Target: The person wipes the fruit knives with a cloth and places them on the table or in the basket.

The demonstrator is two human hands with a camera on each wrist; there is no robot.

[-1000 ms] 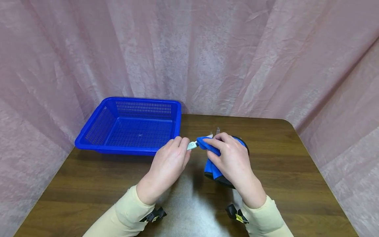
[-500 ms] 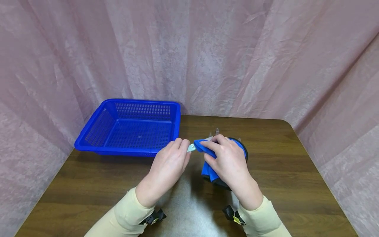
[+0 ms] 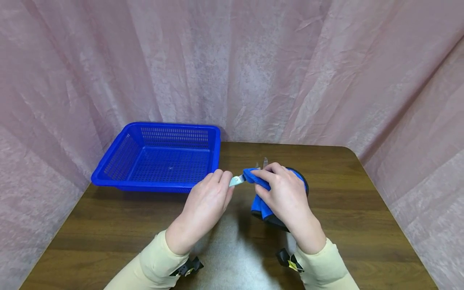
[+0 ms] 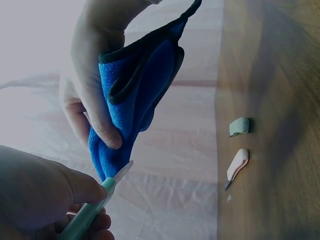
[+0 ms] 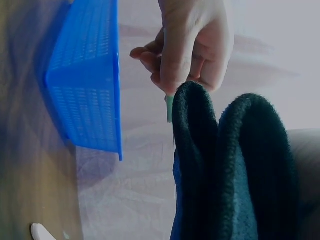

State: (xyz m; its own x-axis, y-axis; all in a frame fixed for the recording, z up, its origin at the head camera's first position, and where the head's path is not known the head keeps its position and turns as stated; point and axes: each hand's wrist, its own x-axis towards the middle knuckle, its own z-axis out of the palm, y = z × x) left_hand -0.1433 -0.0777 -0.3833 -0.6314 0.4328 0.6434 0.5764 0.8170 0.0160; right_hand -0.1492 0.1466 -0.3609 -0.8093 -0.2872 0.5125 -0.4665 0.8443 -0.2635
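My left hand (image 3: 207, 203) grips the mint-green handle (image 4: 82, 219) of a small knife, whose bare blade (image 4: 123, 171) points away to the right. A folded blue cloth (image 3: 259, 188) with dark edging hangs from my right hand (image 3: 286, 193), which pinches it against the blade. The cloth covers much of the blade; a short stretch beside the handle shows in the head view. In the right wrist view, the cloth's folds (image 5: 232, 165) hide most of my right hand, and my left hand (image 5: 187, 47) appears beyond them.
A blue plastic basket (image 3: 156, 188) stands at the back left of the wooden table (image 3: 348, 201). Beyond my right hand lie a pinkish-white-handled small knife (image 4: 238, 164) and a short mint-green piece (image 4: 240, 126). Pink curtains (image 3: 232, 72) hang behind the table.
My right hand and the cloth shifted slightly left toward the handle, then back right along the blade. More blade shows beside the handle than half a second ago. My left hand stays nearly still.
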